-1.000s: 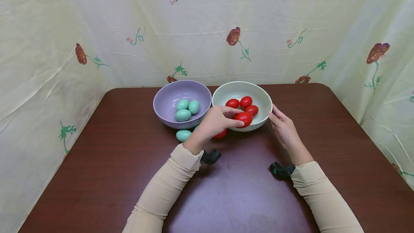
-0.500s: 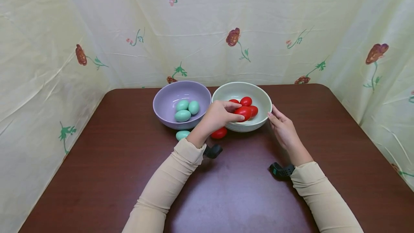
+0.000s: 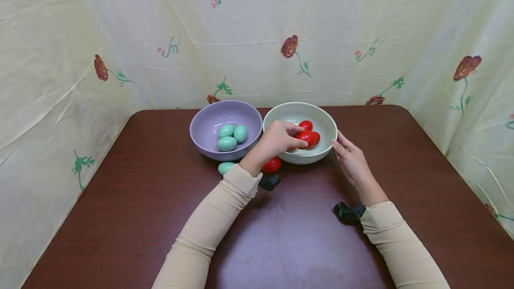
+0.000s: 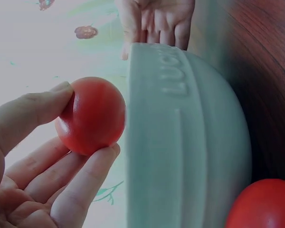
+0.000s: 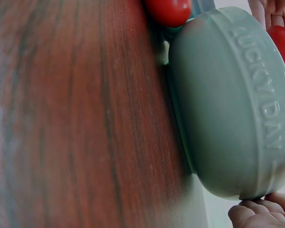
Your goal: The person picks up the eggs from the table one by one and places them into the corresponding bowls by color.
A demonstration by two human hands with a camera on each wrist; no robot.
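Observation:
My left hand (image 3: 277, 139) pinches a red egg (image 3: 307, 139) between thumb and fingertips, over the near side of a pale green bowl (image 3: 291, 113). In the left wrist view the egg (image 4: 91, 116) is right at the bowl's rim. Inside that bowl lie other red eggs (image 3: 306, 125), partly hidden behind the held one. My right hand (image 3: 353, 162) grips the bowl's right edge, thumb at the rim and fingers against the outer wall. Raised lettering runs round the bowl's outside (image 5: 261, 80) in the right wrist view.
A purple bowl (image 3: 205, 130) holding several mint green eggs (image 3: 227, 143) stands close on the left. In front of the bowls, a mint egg (image 3: 225, 168) and a red egg (image 3: 271, 165) lie on the dark wooden table (image 3: 297, 235). A flowered curtain (image 3: 249, 48) hangs behind.
The left hand has moved slightly right and away from me with the red egg, farther in over the pale green bowl. My right hand keeps its place at the rim.

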